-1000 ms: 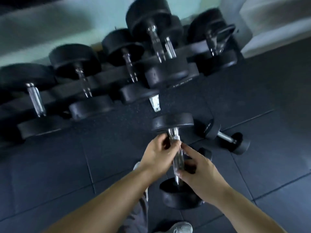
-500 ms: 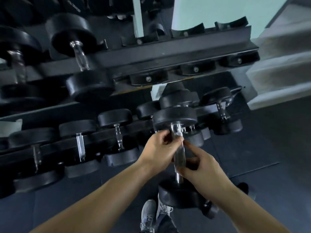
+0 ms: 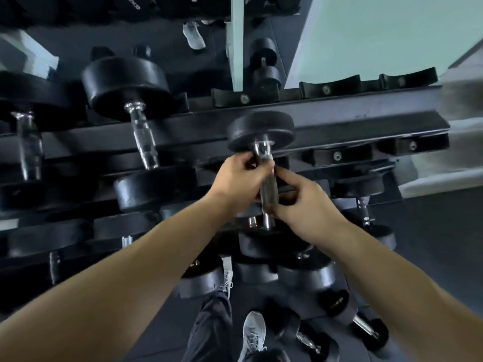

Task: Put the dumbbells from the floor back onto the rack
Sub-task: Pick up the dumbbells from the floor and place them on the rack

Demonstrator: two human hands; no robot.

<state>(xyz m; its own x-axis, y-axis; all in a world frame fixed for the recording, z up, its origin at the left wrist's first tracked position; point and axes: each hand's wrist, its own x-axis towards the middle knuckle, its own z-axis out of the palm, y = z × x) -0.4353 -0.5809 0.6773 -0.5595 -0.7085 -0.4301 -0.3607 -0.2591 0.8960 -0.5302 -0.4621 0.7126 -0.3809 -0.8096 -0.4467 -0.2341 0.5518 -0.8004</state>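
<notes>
Black dumbbell [image 3: 269,188], long axis toward rack [image 3: 366,112]

Dim, bluish, motion-blurred, edge-warped view.

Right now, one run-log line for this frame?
held: dumbbell | left grip: holds handle | right grip: holds handle | at: upper rack rail | slots: empty cradles right | floor: two small dumbbells
</notes>
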